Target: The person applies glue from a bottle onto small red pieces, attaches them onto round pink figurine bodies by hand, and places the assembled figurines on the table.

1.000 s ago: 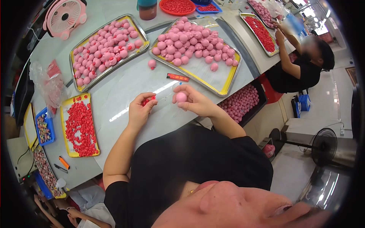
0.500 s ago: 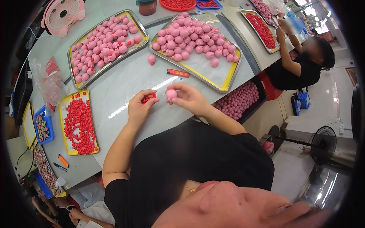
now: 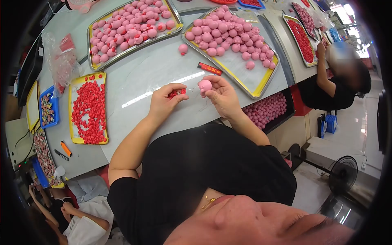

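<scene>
My left hand (image 3: 166, 100) is closed on small red plastic pieces (image 3: 183, 91), one pinched between thumb and forefinger, others partly hidden in the curled fingers. Opposite it, my right hand (image 3: 223, 97) grips a round pink figure (image 3: 205, 85) with small bumps. A narrow gap separates the figure from the red piece. Both hands are above the grey table (image 3: 151, 77) near its front edge. Beyond them lie a red and black stick-shaped object (image 3: 209, 68) and a single pink ball with a red part (image 3: 183, 50).
A metal tray (image 3: 256, 96) heaped with pink balls stands ahead right; another tray (image 3: 134, 50) holds pink balls with red parts. Left is a yellow tray (image 3: 107, 126) of red pieces. A black crate (image 3: 289, 107) sits below the table. A co-worker (image 3: 335, 85) sits at right.
The whole view has shifted, so table and hands appear farther up and right. The pink figure looks slightly turned in my right hand. Both hands keep their holds.
</scene>
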A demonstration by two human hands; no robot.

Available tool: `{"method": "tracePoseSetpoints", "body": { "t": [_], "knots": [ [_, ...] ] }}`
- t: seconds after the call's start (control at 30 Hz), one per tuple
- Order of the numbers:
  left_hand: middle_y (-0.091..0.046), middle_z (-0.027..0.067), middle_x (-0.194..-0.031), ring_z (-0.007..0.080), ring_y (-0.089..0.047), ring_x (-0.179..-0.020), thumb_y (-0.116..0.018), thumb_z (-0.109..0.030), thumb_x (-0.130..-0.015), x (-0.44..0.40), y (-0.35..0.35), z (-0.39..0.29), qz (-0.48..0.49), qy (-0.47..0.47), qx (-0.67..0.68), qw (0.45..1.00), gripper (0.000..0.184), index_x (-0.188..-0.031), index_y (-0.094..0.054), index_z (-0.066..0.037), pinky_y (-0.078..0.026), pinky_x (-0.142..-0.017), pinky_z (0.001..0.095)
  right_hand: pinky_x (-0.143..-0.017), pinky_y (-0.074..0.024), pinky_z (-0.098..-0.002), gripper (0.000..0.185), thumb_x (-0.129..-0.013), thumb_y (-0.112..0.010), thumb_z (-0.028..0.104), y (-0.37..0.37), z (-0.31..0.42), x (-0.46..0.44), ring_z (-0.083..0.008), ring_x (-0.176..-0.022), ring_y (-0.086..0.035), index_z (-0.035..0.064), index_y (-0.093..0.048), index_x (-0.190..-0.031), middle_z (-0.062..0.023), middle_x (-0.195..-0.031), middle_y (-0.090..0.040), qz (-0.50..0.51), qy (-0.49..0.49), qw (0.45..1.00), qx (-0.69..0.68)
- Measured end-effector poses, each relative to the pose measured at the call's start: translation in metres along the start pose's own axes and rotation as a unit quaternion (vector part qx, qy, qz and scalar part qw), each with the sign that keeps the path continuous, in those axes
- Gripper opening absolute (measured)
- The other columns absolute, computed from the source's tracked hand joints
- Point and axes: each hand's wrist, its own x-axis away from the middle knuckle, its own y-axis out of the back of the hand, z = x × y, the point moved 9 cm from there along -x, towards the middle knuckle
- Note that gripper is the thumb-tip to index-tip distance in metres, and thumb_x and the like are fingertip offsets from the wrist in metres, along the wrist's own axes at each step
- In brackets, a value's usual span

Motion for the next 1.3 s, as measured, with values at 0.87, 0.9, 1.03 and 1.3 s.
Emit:
{"method": "tracePoseSetpoints", "body": {
  "t": [0.87, 0.9, 1.03, 1.3],
  "knots": [
    [-0.059, 0.0018, -0.071, 0.0055, -0.053, -0.062, -0.072, -0.003, -0.076, 0.001, -0.016, 0.016, 0.136, 0.096, 0.098, 0.981, 0.027, -0.098, -0.057, -0.002, -0.042, -0.054, 0.0196, -0.067, -0.0539, -0.0287, 0.030, -0.073, -0.073, 0.001, -0.042, 0.018, 0.010, -0.0199, -0.080, -0.063, -0.0013, -0.059, -0.100, -0.0099, -0.094, -0.058, 0.067, 0.195, 0.881, 0.426],
    [-0.059, 0.0018, -0.071, 0.0055, -0.053, -0.062, -0.072, -0.003, -0.076, 0.002, -0.014, 0.011, 0.135, 0.096, 0.098, 0.981, 0.027, -0.098, -0.057, -0.002, -0.042, -0.054, 0.0196, -0.066, -0.0544, -0.0282, 0.030, -0.075, -0.072, 0.000, -0.034, 0.007, 0.006, -0.0180, -0.079, -0.064, -0.0021, -0.058, -0.101, -0.0092, -0.093, -0.057, 0.065, 0.135, 0.926, 0.347],
    [-0.053, -0.0016, -0.063, 0.0038, -0.045, -0.055, -0.071, -0.003, -0.076, 0.007, -0.022, 0.006, 0.180, 0.153, 0.132, 0.963, 0.034, -0.099, -0.048, -0.007, -0.032, -0.047, 0.0192, -0.065, -0.0551, -0.0274, 0.030, -0.078, -0.070, -0.002, -0.034, -0.005, 0.007, -0.0157, -0.079, -0.064, -0.0042, -0.056, -0.103, -0.0077, -0.090, -0.055, 0.081, 0.036, 0.975, 0.204],
    [-0.053, -0.0022, -0.064, 0.0039, -0.044, -0.054, -0.073, -0.005, -0.074, 0.009, -0.030, 0.008, 0.200, 0.154, 0.136, 0.958, 0.036, -0.099, -0.048, -0.008, -0.031, -0.047, 0.0188, -0.073, -0.0553, -0.0291, 0.031, -0.078, -0.066, -0.008, -0.032, -0.008, 0.013, -0.0176, -0.084, -0.064, -0.0035, -0.054, -0.107, -0.0086, -0.097, -0.053, 0.095, 0.056, 0.976, 0.190]
  ]
}}
